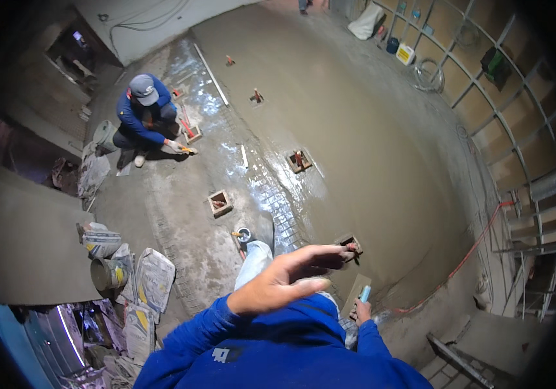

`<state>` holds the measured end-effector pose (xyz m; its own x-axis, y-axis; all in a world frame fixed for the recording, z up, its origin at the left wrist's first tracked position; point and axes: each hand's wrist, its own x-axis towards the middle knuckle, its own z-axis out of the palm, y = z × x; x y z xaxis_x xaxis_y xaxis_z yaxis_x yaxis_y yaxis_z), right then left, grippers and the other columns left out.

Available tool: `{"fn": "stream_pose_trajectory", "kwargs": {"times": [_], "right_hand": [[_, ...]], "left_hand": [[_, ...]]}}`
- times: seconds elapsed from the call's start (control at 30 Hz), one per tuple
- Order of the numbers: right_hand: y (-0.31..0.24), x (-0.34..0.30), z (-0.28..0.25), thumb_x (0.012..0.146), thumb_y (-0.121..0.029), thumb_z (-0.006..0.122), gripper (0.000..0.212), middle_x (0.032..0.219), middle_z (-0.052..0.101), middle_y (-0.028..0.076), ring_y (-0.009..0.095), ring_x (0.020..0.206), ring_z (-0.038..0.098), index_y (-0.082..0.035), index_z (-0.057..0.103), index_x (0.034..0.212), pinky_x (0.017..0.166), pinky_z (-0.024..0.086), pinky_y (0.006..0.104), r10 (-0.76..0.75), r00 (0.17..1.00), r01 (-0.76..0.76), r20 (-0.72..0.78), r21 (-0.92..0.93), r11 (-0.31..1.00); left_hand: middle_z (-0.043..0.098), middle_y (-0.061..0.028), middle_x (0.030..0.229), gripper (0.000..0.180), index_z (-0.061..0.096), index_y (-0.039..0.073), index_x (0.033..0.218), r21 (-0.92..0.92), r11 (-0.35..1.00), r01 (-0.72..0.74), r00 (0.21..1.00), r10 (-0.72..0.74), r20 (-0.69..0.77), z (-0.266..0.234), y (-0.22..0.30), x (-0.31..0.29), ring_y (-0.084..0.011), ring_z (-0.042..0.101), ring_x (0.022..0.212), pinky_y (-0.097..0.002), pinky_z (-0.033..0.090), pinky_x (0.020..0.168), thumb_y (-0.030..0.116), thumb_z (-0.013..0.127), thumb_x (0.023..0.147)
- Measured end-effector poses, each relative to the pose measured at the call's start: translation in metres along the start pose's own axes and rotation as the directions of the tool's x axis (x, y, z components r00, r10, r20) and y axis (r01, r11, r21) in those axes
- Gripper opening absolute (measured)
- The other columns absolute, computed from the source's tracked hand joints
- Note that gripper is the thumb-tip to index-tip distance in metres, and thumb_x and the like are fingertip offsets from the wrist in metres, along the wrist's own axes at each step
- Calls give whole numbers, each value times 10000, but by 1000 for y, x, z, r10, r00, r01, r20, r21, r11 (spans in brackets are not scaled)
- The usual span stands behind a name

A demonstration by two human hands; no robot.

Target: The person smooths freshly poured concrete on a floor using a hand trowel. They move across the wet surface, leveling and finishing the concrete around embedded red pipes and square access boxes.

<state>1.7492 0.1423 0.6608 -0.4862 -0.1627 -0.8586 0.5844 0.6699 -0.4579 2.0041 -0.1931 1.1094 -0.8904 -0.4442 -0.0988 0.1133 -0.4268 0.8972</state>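
My left hand (284,277) is raised in front of my body, palm turned down. Its fingers stretch out to the right with the thumb apart, and it holds nothing. Lower and to the right, my right hand (360,312) is closed round the light blue handle of a trowel (354,290), whose flat blade shows beside the handle. Beyond the trowel spreads smooth wet grey concrete (381,162). A square box-out (350,246) with reddish pipe ends sits in it, just past my left fingertips.
A co-worker (141,110) in blue squats at the left with a yellow-handled tool. Wooden box frames (220,203) stand on the rough floor near a small bucket (244,235). Cement bags (154,279) lie lower left. Metal framing (492,110) and a red hose (472,249) run along the right.
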Motion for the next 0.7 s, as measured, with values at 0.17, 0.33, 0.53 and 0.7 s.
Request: {"fn": "stream_pose_trajectory", "kwargs": {"times": [0.17, 0.33, 0.53, 0.7], "right_hand": [[42, -22, 25, 930, -212, 688, 192, 689, 478, 5, 159, 487, 506, -116, 566, 1045, 417, 444, 325, 197, 972, -170, -130, 194, 966], [15, -68, 82, 961, -179, 689, 155, 640, 437, -22, 130, 470, 467, -154, 555, 1036, 401, 383, 307, 217, 957, -122, -191, 413, 903], [-77, -82, 191, 1003, -306, 675, 287, 762, 547, 3, 112, 579, 540, -67, 581, 1131, 508, 473, 287, -86, 788, 241, -609, 177, 954], [-178, -109, 221, 1053, -260, 607, 245, 819, 556, -1, 86, 630, 554, -74, 535, 1197, 546, 496, 264, -190, 892, 356, -409, 382, 853]], "left_hand": [[446, -219, 1561, 841, 292, -53, 1593, -242, 938, -248, 774, 342, 533, -33, 104, 94, -310, 423, 1466, -420, 310, 1217, 291, 726, 959], [510, -309, 1470, 828, 391, -93, 1519, -608, 671, -425, 789, 604, 115, -70, 136, 145, -387, 552, 1330, -464, 484, 1093, 320, 767, 908], [476, -222, 1535, 774, 270, -32, 1607, -305, 851, 427, 741, -137, 657, -191, 109, 185, -312, 438, 1453, -448, 338, 1199, 241, 659, 996], [662, -128, 1324, 466, 546, 12, 1427, 415, 674, 611, 710, -698, 90, -251, -5, 170, -215, 623, 1213, -333, 488, 1045, 143, 676, 999]]}}
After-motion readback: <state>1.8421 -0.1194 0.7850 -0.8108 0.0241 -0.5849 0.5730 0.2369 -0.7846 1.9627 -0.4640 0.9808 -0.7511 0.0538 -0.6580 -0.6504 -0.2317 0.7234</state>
